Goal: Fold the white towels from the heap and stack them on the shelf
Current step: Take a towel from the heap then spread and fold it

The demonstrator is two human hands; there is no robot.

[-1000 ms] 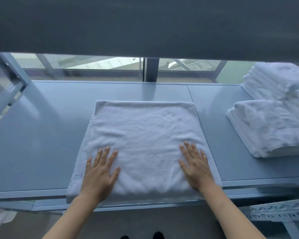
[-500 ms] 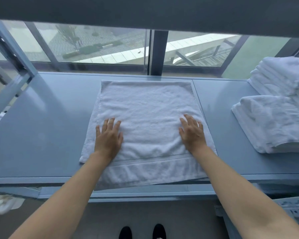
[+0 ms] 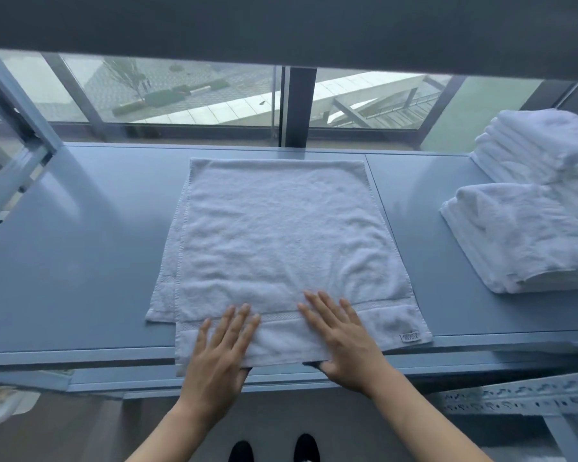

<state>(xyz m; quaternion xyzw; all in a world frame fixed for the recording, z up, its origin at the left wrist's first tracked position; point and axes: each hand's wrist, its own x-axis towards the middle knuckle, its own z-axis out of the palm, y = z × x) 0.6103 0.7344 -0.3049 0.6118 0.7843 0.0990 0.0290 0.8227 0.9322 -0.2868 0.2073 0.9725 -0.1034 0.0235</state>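
A white towel (image 3: 274,235) lies folded flat on the grey shelf (image 3: 80,261), its near edge hanging slightly over the front. My left hand (image 3: 219,355) and my right hand (image 3: 342,341) are side by side on that near edge. Their fingers lie straight on top and both thumbs are tucked under the hanging hem, so each hand pinches the towel. A stack of folded white towels (image 3: 521,235) sits on the shelf at the right, with a second stack (image 3: 541,141) behind it.
An upper shelf board (image 3: 281,25) hangs dark overhead. A window (image 3: 181,91) runs behind the shelf, and a slanted metal upright (image 3: 14,151) stands at the left. Bare shelf surface lies left of the towel. My shoes (image 3: 274,448) show on the floor below.
Both hands slid back across the towel to its near edge and moved closer together. Their thumbs are now tucked under the hem; earlier the palms lay flat on top.
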